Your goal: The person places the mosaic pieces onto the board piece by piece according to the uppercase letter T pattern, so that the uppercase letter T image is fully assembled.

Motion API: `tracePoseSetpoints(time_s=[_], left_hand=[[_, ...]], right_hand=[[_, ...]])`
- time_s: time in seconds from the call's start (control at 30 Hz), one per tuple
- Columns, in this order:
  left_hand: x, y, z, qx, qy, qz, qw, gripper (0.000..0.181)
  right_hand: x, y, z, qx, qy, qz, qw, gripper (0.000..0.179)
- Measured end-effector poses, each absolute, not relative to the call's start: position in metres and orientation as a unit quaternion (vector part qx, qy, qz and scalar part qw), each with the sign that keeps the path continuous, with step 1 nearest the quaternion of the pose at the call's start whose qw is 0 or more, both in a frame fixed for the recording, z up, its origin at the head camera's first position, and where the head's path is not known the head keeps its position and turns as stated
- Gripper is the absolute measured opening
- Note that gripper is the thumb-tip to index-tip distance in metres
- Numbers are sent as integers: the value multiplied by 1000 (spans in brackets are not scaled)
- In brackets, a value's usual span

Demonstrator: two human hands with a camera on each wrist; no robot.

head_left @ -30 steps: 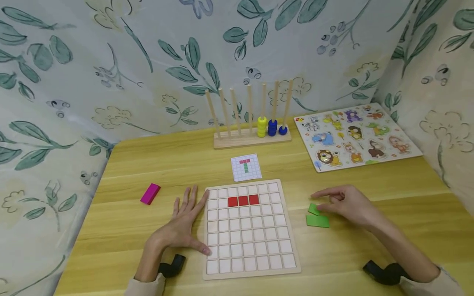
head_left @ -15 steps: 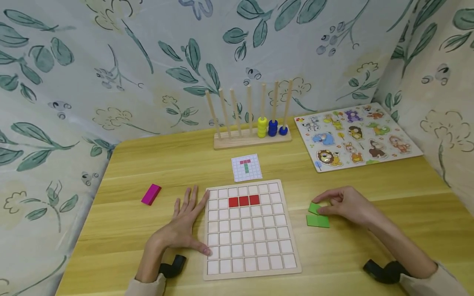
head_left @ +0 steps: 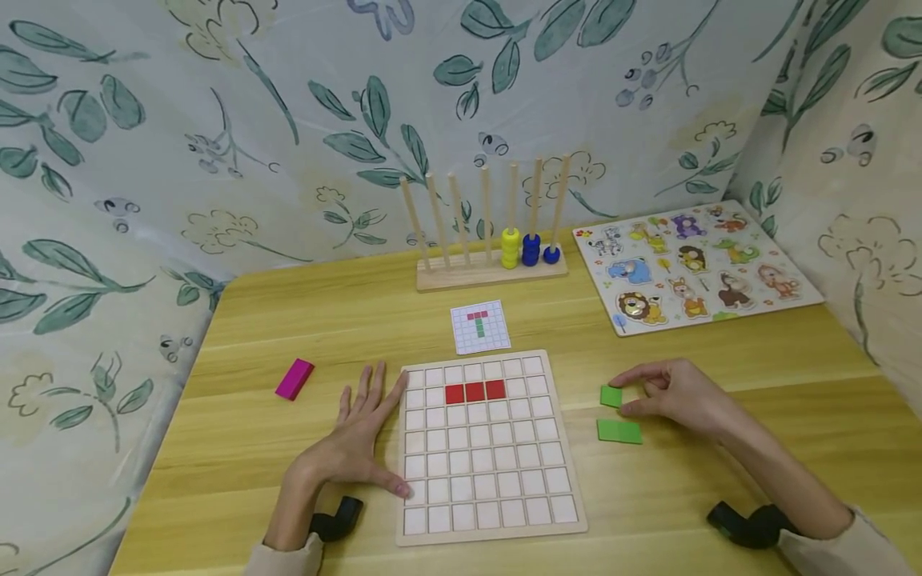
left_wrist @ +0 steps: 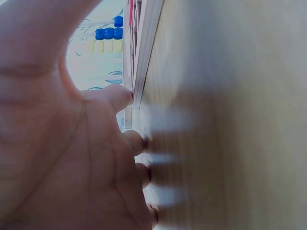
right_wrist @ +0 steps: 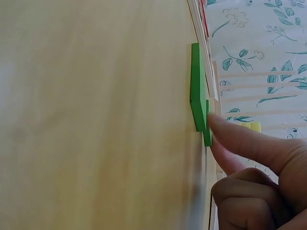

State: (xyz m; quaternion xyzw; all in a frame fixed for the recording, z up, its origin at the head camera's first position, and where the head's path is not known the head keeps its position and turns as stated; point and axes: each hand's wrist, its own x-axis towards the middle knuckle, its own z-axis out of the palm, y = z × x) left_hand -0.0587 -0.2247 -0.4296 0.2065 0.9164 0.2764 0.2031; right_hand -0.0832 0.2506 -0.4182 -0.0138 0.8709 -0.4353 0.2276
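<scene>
My left hand (head_left: pixel 353 444) is spread with straight fingers along the left edge of the gridded wooden board (head_left: pixel 580 520). Its thumb and index fingertip touch the frame. Three red square tiles (head_left: pixel 475 391) sit side by side in the board's second row. To the right of the board, my right hand (head_left: pixel 677 400) pinches a small green square tile (head_left: pixel 611 396) between thumb and index finger, low over the table. Just in front of it lie two green tiles (head_left: pixel 619 431) edge to edge. In the right wrist view these green tiles (right_wrist: pixel 195 86) partly hide the pinched one.
A paper pattern card (head_left: pixel 480 328) with a red and green T lies behind the board. Farther back are a peg stand (head_left: pixel 468 278) with yellow and blue beads and an animal puzzle board (head_left: pixel 699 268). Magenta tiles (head_left: pixel 294 379) lie at the left.
My right index finger has come down to meet the small green tile opposite the thumb. That tile has straightened and moved slightly away from the other two. The left hand stays in place.
</scene>
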Motion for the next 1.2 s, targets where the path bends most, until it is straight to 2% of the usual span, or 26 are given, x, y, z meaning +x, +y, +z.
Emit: tracePoseSetpoints(time_s=[1.0,1.2], left_hand=[[-60,-226,-431,204,917,273,206,154],[-59,-225,-431,204,917,273,205,154]], right_hand=[[-85,239,-413,-59,889,-404,208,38],[-91,217,-403,-68,891,-404,195,34]])
